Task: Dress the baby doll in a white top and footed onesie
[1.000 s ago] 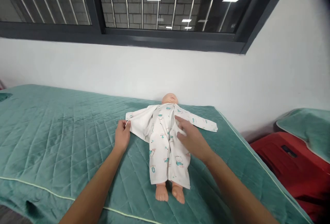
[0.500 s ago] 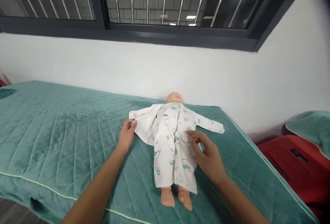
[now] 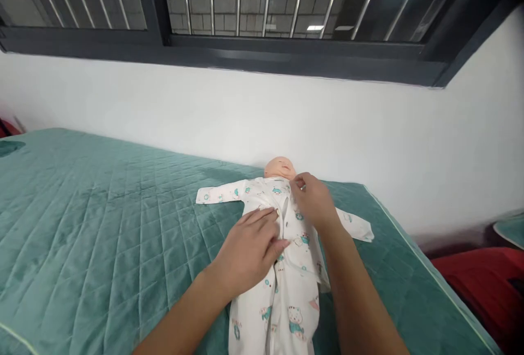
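Observation:
A baby doll [image 3: 280,167] lies on its back on a green quilted bed cover. It wears a white printed baby jacket [image 3: 301,232] and matching trousers [image 3: 292,322]. Across the jacket's front, below the chest, rests my left hand [image 3: 249,248], fingers stretched out and thumb apart, lying on the cloth. My right hand [image 3: 311,197] is at the collar beside the doll's neck, its fingers pinched on the jacket's edge. Both jacket sleeves spread out sideways. The jacket's front edges meet near the middle, with a small gap below the collar. The doll's feet are out of view.
The green quilted cover [image 3: 123,246] extends far to the left. Behind the doll is a white wall [image 3: 184,109] beneath a dark-framed barred window [image 3: 286,55]. A red object [image 3: 483,284] stands past the bed's right edge.
My left hand has let go of the jacket's opened-out side, which now lies over the doll's front, and rests there. My right hand has risen to the collar. The view has moved closer.

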